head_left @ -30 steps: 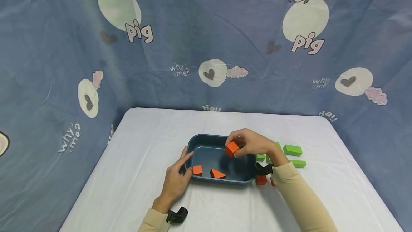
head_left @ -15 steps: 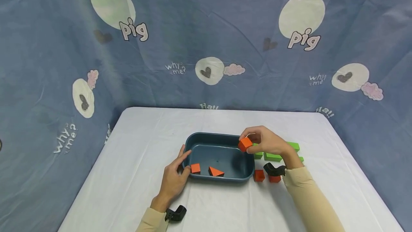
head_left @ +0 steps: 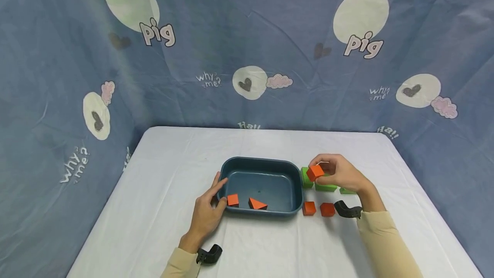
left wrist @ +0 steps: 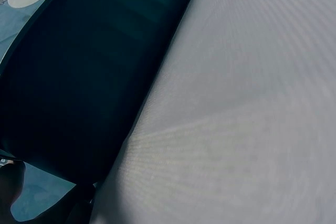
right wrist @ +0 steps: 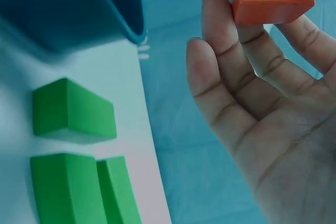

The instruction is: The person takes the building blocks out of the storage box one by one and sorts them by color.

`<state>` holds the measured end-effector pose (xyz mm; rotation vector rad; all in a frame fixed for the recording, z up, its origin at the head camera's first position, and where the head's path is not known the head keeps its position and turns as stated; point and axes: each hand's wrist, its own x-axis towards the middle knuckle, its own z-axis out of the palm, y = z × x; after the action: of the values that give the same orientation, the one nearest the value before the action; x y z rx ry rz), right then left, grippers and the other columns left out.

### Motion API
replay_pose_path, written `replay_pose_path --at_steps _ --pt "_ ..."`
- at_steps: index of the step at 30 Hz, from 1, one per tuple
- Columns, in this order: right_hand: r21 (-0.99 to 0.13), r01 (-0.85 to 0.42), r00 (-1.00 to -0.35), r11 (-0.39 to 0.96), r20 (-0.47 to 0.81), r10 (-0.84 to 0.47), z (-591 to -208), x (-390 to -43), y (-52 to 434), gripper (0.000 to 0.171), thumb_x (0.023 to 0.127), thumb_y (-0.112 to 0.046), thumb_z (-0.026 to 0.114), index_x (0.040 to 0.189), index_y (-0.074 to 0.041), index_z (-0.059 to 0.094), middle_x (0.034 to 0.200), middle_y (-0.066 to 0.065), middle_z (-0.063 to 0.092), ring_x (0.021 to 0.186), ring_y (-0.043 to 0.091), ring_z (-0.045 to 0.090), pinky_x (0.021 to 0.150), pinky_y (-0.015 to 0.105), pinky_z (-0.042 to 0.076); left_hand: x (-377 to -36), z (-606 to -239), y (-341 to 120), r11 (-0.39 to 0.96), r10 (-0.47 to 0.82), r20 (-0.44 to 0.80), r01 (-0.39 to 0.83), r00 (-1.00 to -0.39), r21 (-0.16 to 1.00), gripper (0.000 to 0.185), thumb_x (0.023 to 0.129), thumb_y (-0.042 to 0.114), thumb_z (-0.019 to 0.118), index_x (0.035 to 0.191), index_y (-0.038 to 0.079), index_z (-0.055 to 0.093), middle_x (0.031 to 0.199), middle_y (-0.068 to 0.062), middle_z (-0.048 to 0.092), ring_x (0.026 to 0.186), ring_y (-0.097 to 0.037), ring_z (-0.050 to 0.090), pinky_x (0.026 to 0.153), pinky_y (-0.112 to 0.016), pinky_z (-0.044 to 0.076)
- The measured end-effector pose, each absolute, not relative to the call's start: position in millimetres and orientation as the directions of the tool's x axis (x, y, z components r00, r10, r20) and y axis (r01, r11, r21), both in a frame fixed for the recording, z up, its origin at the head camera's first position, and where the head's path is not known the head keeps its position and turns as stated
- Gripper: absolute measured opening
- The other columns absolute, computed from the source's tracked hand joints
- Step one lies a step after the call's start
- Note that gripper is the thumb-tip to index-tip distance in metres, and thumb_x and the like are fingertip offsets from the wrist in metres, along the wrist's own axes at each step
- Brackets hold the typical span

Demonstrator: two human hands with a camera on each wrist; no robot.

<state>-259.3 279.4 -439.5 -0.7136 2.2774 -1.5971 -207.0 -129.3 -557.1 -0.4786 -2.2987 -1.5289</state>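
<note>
Between its thumb and fingers my right hand (head_left: 343, 174) pinches an orange block (head_left: 315, 173), raised above the green blocks (head_left: 306, 177) just right of a dark blue tray (head_left: 266, 185). The right wrist view shows this orange block (right wrist: 270, 3) against the fingertips, apart from the table. My left hand (head_left: 206, 216) rests at the tray's left end, fingers spread and fairly straight along the rim, thumb by the near corner. Inside the tray lie an orange cube (head_left: 233, 200) and an orange triangular block (head_left: 257, 204). Only dark finger parts show in the left wrist view.
Right of the tray, one red-orange cube (head_left: 309, 208) and another red-orange cube (head_left: 327, 210) sit on the white cloth (head_left: 266, 248). More green blocks (head_left: 326, 187) lie partly behind my right hand. A blue printed curtain (head_left: 216, 33) hangs behind the table.
My right hand has carried the orange block rightward, from over the tray to above the green blocks. The left hand has stayed at the tray's end. The head view has shifted slightly.
</note>
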Motion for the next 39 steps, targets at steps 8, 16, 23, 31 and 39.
replay_pose_path --at_steps 8,16,23,31,39 --pt "-0.928 -0.230 -0.870 0.293 0.061 -0.489 -442 -248 299 0.032 0.082 0.011 0.073 0.112 0.001 0.067 0.109 0.021 0.067 0.096 0.032 0.069 0.081 0.036 0.060 -206 -555 -129 0.358 0.083 0.435 0.434 -0.897 0.826 0.059 0.085 -0.004 0.064 0.142 0.010 0.061 0.156 -0.010 0.044 0.140 -0.025 0.045 0.112 -0.015 0.030" --pt "-0.925 -0.216 -0.892 0.312 0.057 -0.448 -451 -233 321 0.033 0.081 0.013 0.072 0.112 0.004 0.066 0.108 0.022 0.066 0.094 0.029 0.070 0.080 0.034 0.060 -206 -555 -128 0.376 0.084 0.434 0.432 -0.897 0.820 0.058 0.086 -0.003 0.064 0.142 0.010 0.061 0.156 -0.009 0.044 0.139 -0.025 0.046 0.111 -0.014 0.030" --pt "-0.918 -0.194 -0.915 0.346 0.042 -0.402 -460 -218 337 0.035 0.082 0.011 0.074 0.115 0.006 0.065 0.107 0.020 0.069 0.094 0.024 0.070 0.081 0.031 0.059 -205 -555 -128 0.390 0.077 0.434 0.427 -0.898 0.816 0.058 0.086 -0.002 0.064 0.142 0.010 0.061 0.156 -0.009 0.043 0.139 -0.026 0.046 0.111 -0.013 0.030" --pt "-0.874 -0.175 -0.956 0.453 0.041 -0.291 -472 -200 350 0.034 0.082 0.007 0.076 0.115 0.004 0.068 0.104 0.015 0.073 0.088 0.025 0.070 0.080 0.025 0.057 -205 -554 -127 0.388 0.076 0.432 0.425 -0.899 0.818 0.058 0.086 -0.003 0.063 0.142 0.010 0.061 0.156 -0.010 0.043 0.139 -0.026 0.046 0.111 -0.014 0.029" --pt "-0.855 -0.183 -0.964 0.485 0.060 -0.258 -484 -192 354 0.036 0.078 0.005 0.081 0.112 0.002 0.070 0.103 0.012 0.073 0.088 0.017 0.069 0.078 0.026 0.057 -205 -554 -127 0.393 0.075 0.424 0.418 -0.902 0.819 0.058 0.086 -0.003 0.064 0.143 0.011 0.061 0.156 -0.011 0.043 0.140 -0.026 0.045 0.111 -0.013 0.029"
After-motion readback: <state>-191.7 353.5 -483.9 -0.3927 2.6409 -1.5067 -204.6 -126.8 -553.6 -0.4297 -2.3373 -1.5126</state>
